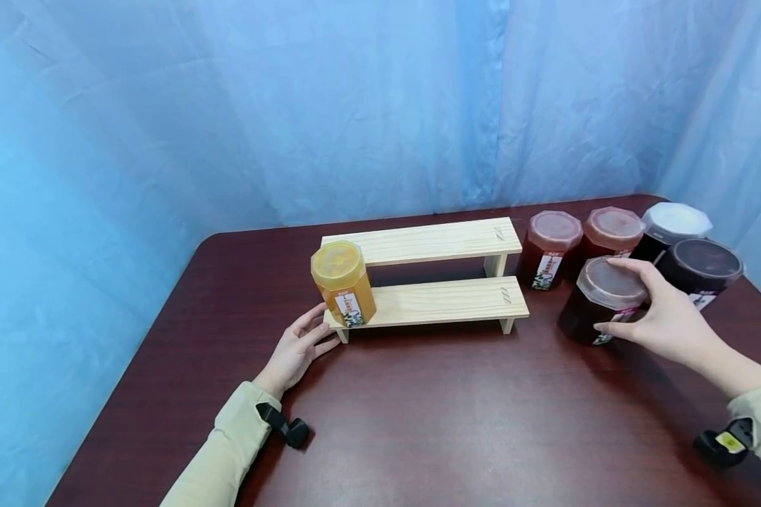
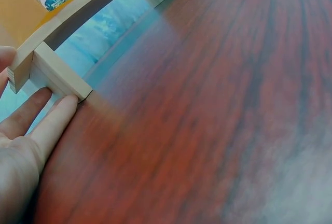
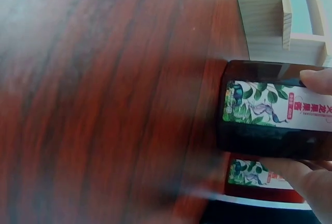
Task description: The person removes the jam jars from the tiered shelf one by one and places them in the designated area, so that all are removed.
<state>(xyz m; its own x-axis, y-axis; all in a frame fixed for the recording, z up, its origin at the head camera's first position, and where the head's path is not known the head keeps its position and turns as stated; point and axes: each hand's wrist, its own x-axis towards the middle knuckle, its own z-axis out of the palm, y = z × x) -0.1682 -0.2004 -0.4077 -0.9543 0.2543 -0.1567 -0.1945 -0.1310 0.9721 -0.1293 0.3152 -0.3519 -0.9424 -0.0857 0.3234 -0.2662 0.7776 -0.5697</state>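
My right hand (image 1: 669, 317) grips a dark red octagonal jar (image 1: 592, 310) with a clear lid, thumb and fingers on opposite sides. In the right wrist view the jar (image 3: 254, 138) shows a white label with leaves; whether its base touches the table cannot be told. My left hand (image 1: 294, 348) is at the left end of a two-tier pale wooden rack (image 1: 444, 301), its fingers extended. The left wrist view shows fingertips touching the rack's leg (image 2: 59, 73). A yellow jar (image 1: 349, 292) stands upright on the lower tier's left end.
Right of the rack stand two red jars, one (image 1: 552, 246) nearer the rack and another (image 1: 611, 229), a dark jar with a white lid (image 1: 677, 220) and a blackish jar (image 1: 697, 267). Dark reddish table (image 1: 418, 422) lies in front; blue curtains (image 1: 355, 105) hang behind.
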